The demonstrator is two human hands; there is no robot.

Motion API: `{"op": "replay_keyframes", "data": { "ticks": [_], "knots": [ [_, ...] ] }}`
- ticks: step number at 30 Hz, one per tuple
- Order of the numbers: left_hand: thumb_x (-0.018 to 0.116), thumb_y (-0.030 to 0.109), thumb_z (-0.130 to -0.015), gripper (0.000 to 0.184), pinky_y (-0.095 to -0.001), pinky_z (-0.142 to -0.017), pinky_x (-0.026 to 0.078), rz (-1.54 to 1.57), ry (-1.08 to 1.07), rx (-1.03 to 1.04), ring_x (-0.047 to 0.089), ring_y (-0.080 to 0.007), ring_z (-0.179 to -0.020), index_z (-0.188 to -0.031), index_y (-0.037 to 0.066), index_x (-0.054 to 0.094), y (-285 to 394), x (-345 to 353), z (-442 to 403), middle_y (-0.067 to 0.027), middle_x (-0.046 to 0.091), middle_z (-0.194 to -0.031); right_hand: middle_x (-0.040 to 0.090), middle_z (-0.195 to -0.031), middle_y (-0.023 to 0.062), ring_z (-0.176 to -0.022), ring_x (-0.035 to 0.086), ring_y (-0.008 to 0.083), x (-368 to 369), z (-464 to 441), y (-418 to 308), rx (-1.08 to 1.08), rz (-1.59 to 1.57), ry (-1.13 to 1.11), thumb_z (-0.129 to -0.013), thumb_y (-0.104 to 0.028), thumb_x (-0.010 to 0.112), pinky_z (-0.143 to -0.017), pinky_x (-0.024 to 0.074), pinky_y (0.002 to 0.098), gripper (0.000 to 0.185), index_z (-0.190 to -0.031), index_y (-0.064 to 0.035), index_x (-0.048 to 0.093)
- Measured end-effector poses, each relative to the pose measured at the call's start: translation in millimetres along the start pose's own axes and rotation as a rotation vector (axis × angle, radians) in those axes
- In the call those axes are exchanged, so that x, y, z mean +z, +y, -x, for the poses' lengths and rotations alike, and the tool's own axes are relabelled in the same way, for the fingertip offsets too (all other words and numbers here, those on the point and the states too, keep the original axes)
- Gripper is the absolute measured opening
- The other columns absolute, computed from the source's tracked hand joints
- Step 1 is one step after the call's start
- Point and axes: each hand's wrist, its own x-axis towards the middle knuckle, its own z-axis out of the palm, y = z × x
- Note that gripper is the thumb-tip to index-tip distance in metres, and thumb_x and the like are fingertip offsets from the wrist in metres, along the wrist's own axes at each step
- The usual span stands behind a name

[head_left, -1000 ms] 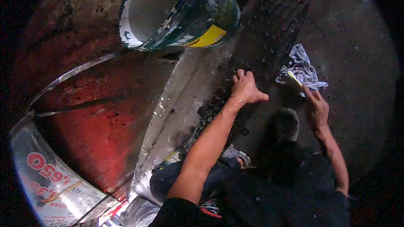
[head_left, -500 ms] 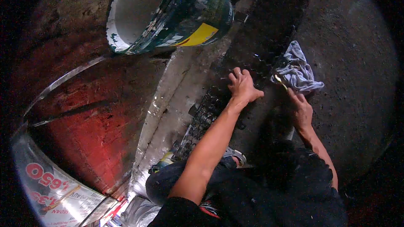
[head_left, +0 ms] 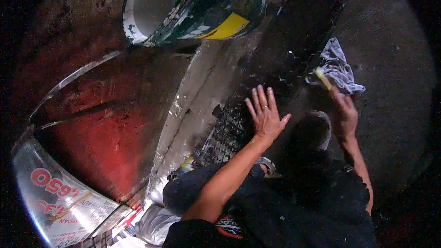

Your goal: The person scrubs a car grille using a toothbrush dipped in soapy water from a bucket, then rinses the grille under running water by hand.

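Observation:
Fingers spread, my left hand [head_left: 268, 118] lies over the lower part of a long dark mesh panel [head_left: 298, 32], with a ring on one finger. On the right, my right hand [head_left: 343, 110] is closed round a small pale yellow brush-like tool [head_left: 323, 79], whose head points up and left, beside the panel's edge. Just behind the tool lies a crumpled grey-white cloth [head_left: 341, 71] on the dark floor. My right hand is slightly blurred.
A large green bucket [head_left: 220, 4] with a yellow label lies tilted at the top. A red surface [head_left: 110, 142] is on the left, above a printed sheet [head_left: 64, 202]. My knee [head_left: 317, 131] shows between my arms.
My left hand's fingers have straightened and spread from a curled pose. My right hand and the tool shifted left, then back right. The whole view has also shifted slightly.

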Motion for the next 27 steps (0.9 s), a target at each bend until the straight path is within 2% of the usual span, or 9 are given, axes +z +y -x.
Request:
{"op": "replay_keyframes", "data": {
  "ticks": [4, 5, 9, 10, 13, 17, 20, 24, 27],
  "knots": [
    [0.069, 0.065, -0.066, 0.119, -0.0611, -0.111, 0.002, 0.049, -0.189, -0.057, 0.001, -0.0421, -0.142, -0.148, 0.0, 0.011, -35.7, -14.7, 47.3, -0.025, 0.005, -0.154, 0.061, -0.092, 0.0093, -0.073, 0.061, 0.0248, -3.0, -52.4, 12.5, -0.014, 0.08, -0.057, -0.083, 0.0, 0.05, -0.063, 0.0474, 0.0333, 0.057, -0.135, -0.0255, 0.052],
    [0.069, 0.065, -0.066, 0.12, -0.0626, -0.11, 0.002, 0.004, -0.235, -0.025, 0.001, -0.0423, -0.142, -0.148, 0.0, 0.011, -43.6, -19.5, 57.9, -0.0245, 0.005, -0.154, 0.062, -0.111, 0.0131, -0.087, 0.066, 0.0255, -0.8, -58.6, 13.5, 0.017, 0.33, -0.173, -0.092, -0.005, 0.048, -0.068, 0.0513, 0.0332, 0.043, -0.131, -0.022, 0.054],
    [0.08, 0.049, -0.062, 0.12, -0.0664, -0.107, 0.012, -0.294, -0.374, -0.11, 0.005, -0.0445, -0.141, -0.148, 0.003, 0.011, -54.1, -12.4, 64.2, -0.0228, 0.005, -0.154, 0.061, -0.094, 0.0107, -0.084, 0.063, 0.0301, 22.3, -33.4, 24.2, -0.083, 0.096, -0.074, -0.088, 0.0, 0.05, -0.068, 0.0497, 0.0359, 0.048, -0.131, -0.0207, 0.055],
    [0.083, 0.035, -0.06, 0.116, -0.0651, -0.106, 0.017, -0.333, -0.321, -0.133, 0.01, -0.0446, -0.14, -0.147, 0.002, 0.014, -52.0, -6.4, 63.4, -0.0218, 0.007, -0.154, 0.06, -0.094, 0.01, -0.083, 0.063, 0.0296, 27.8, -15.8, 13.2, -0.155, 0.127, -0.157, -0.08, 0.005, 0.05, -0.067, 0.0505, 0.0366, 0.061, -0.134, -0.0241, 0.052],
    [0.083, 0.026, -0.058, 0.111, -0.0632, -0.107, 0.018, -0.138, -0.409, -0.156, 0.017, -0.0444, -0.137, -0.145, 0.001, 0.019, -57.5, -17.9, 58.7, -0.0208, 0.013, -0.151, 0.06, -0.094, 0.0078, -0.083, 0.063, 0.0277, 42.0, 22.2, -9.3, -0.292, 0.189, -0.365, -0.068, 0.013, 0.051, -0.067, 0.0528, 0.0362, 0.081, -0.137, -0.0287, 0.048],
    [0.084, 0.02, -0.05, 0.108, -0.0574, -0.108, 0.022, 0.03, -0.377, -0.029, 0.026, -0.0439, -0.131, -0.139, 0.0, 0.025, -77.3, -43.3, 55.2, -0.0212, 0.022, -0.145, 0.06, -0.088, 0.0036, -0.076, 0.061, 0.021, 28.2, 2.4, 1.2, -0.409, 0.173, -0.311, -0.071, 0.007, 0.059, -0.064, 0.0532, 0.0322, 0.069, -0.13, -0.0275, 0.056],
    [0.082, 0.017, -0.049, 0.108, -0.0556, -0.108, 0.024, 0.092, -0.396, 0.016, 0.027, -0.0439, -0.131, -0.138, -0.002, 0.025, -89.3, -75.5, 45.4, -0.023, 0.024, -0.143, 0.065, -0.093, 0.0075, -0.074, 0.062, 0.0211, -8.5, -65.5, 5.9, -0.288, 0.103, -0.14, -0.08, 0.0, 0.062, -0.063, 0.0516, 0.0304, 0.05, -0.126, -0.0207, 0.059],
    [0.08, 0.015, -0.048, 0.107, -0.0521, -0.109, 0.026, 0.138, -0.424, -0.002, 0.027, -0.0431, -0.133, -0.138, -0.003, 0.027, -97.5, -88.6, 36.7, -0.0233, 0.024, -0.144, 0.064, -0.093, 0.0094, -0.078, 0.064, 0.0253, -17.8, -69.6, -27.8, -0.186, -0.134, -0.524, -0.078, -0.001, 0.061, -0.068, 0.0524, 0.033, 0.047, -0.121, -0.0176, 0.062],
    [0.079, 0.014, -0.048, 0.104, -0.0484, -0.11, 0.027, 0.235, -0.414, -0.022, 0.027, -0.0419, -0.134, -0.139, -0.002, 0.03, -97.6, -86.3, 38.7, -0.0228, 0.025, -0.146, 0.063, -0.09, 0.0092, -0.078, 0.063, 0.0283, 25.3, -26.8, -80.3, -0.566, 0.027, -0.682, -0.075, -0.002, 0.061, -0.069, 0.053, 0.035, 0.048, -0.119, -0.0211, 0.064]
  ]
}}
